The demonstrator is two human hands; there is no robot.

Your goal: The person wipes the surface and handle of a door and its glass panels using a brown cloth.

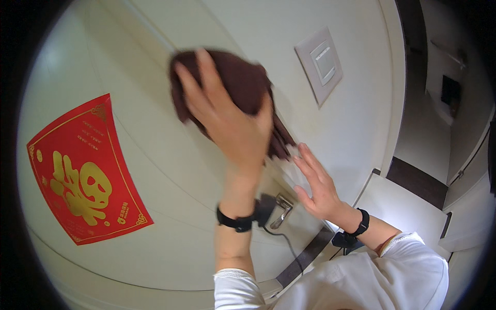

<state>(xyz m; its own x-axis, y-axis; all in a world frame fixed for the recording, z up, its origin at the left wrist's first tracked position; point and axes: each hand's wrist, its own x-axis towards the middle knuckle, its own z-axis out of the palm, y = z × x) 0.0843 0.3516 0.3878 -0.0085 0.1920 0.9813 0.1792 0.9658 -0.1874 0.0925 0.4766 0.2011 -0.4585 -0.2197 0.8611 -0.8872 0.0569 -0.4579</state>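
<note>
A dark brown cloth (pixel 236 83) lies bunched beneath my left hand (pixel 228 124), somewhat blurred. Its fingers are spread over the cloth, pressing it against the upper edge area of a cream door (pixel 170 186). Folds of the cloth hang down towards my right hand (pixel 319 186). That hand is raised beside the door's edge with fingers extended and holds nothing; whether its fingertips touch the edge or the cloth I cannot tell. Below the cloth, partly behind my left wrist, is a metal door handle (pixel 285 211).
A red paper sign with gold characters (pixel 85 174) is stuck on the door at left. A light switch (pixel 321 66) sits on the wall at right. A dark floor strip (pixel 306 252) runs below the door, and a cable (pixel 288 242) hangs from my left wristband (pixel 236 223).
</note>
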